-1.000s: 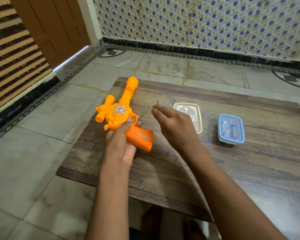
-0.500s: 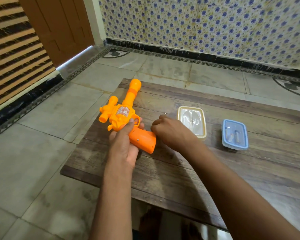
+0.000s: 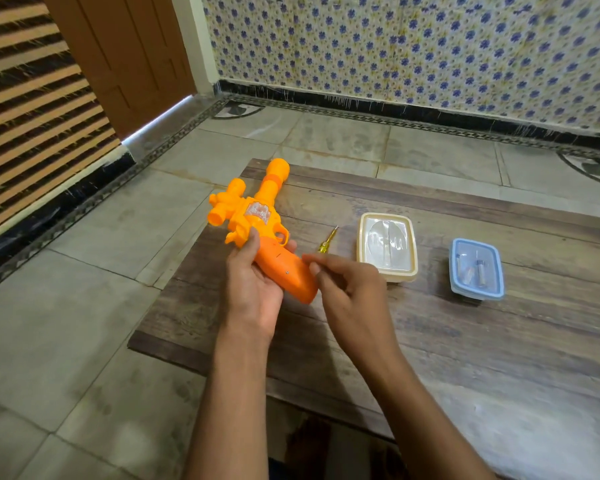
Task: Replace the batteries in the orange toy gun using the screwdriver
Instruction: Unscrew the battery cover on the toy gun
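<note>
Left hand [image 3: 253, 292] grips toy gun [image 3: 257, 223], barrel pointing away toward the wall.

No text, brand, number or sign can be read anywhere. The orange toy gun [image 3: 257, 226] carries a pale sticker [image 3: 258, 213] on its body with a reddish printed design, too blurred to make out any letters. The two lidded containers on the desk [image 3: 430, 341] show no labels.

Left hand [image 3: 253, 289] curled in a grip, right hand [image 3: 352, 292] beside it, fingers seemingly loose
</note>
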